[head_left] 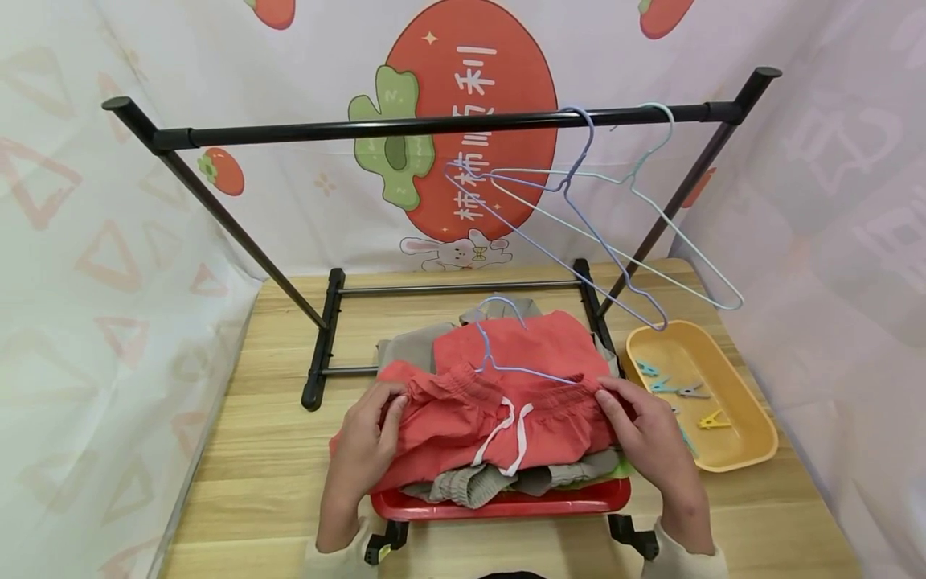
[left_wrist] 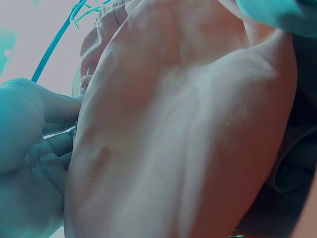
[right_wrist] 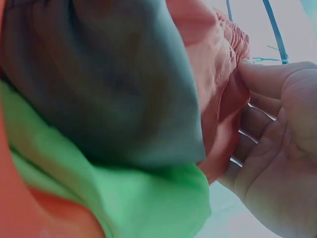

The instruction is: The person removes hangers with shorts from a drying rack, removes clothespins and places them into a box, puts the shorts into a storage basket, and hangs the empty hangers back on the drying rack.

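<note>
Red shorts [head_left: 434,430] with a white drawstring [head_left: 519,438] lie on top of a pile of clothes in the head view. A blue-purple clothes hanger [head_left: 488,342] lies over them; part of its lower section is hidden at the waistband. My left hand [head_left: 367,441] pinches the left end of the waistband between thumb and fingers. At the other end, my right hand [head_left: 651,434] pinches the waistband near the hanger's right tip. Both wrist views show the thumb and fingers on the cloth. Grey-green garments [head_left: 470,484] and a green one [right_wrist: 158,198] are underneath.
Beneath the clothes is a red tray [head_left: 506,508]. A black rack [head_left: 405,129] stands behind, with a purple hanger [head_left: 567,189] and a pale green hanger [head_left: 635,181] on its bar. To the right, a yellow basin [head_left: 752,426] contains several clothespins [head_left: 712,420].
</note>
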Tool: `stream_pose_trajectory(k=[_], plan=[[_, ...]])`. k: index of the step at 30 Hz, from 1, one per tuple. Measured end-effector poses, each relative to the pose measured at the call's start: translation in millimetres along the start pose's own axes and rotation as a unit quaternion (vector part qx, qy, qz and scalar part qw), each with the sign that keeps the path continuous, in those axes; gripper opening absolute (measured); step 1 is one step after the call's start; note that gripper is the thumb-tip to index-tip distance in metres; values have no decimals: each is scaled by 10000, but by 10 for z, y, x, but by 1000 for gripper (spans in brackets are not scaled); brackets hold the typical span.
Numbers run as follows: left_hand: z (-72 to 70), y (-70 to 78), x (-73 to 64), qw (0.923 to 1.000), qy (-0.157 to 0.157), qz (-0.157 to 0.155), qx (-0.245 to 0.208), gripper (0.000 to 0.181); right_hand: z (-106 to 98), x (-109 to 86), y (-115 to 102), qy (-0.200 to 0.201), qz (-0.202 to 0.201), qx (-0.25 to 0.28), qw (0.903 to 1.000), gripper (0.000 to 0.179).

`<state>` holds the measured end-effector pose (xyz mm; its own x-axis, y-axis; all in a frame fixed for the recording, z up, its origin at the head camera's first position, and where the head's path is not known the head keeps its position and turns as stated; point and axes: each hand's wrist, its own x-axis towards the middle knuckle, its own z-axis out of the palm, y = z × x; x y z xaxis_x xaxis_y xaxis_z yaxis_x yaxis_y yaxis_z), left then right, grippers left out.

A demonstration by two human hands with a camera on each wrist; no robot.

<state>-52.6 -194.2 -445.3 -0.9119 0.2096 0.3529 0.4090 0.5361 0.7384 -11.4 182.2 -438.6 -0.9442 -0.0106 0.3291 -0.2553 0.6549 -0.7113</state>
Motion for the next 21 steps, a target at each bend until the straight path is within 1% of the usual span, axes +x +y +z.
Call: stream_pose_trajectory(k=[2, 7, 14, 21], plan=[[-7, -4, 1, 10000, 48, -43, 1, 13, -19, -11, 26, 76, -9, 20, 10000, 21], [-30, -20, -9, 9998, 130, -155, 16, 15, -56, -28, 69, 120, 85, 59, 9999, 19], [-52, -41, -24, 9997, 155, -184, -69, 15, -95, -46, 96, 165, 135, 134, 9997, 21], [-72, -60, -28, 9986, 250, -432, -149, 12, -159, -85, 129, 198, 291, 320, 9989, 24]])
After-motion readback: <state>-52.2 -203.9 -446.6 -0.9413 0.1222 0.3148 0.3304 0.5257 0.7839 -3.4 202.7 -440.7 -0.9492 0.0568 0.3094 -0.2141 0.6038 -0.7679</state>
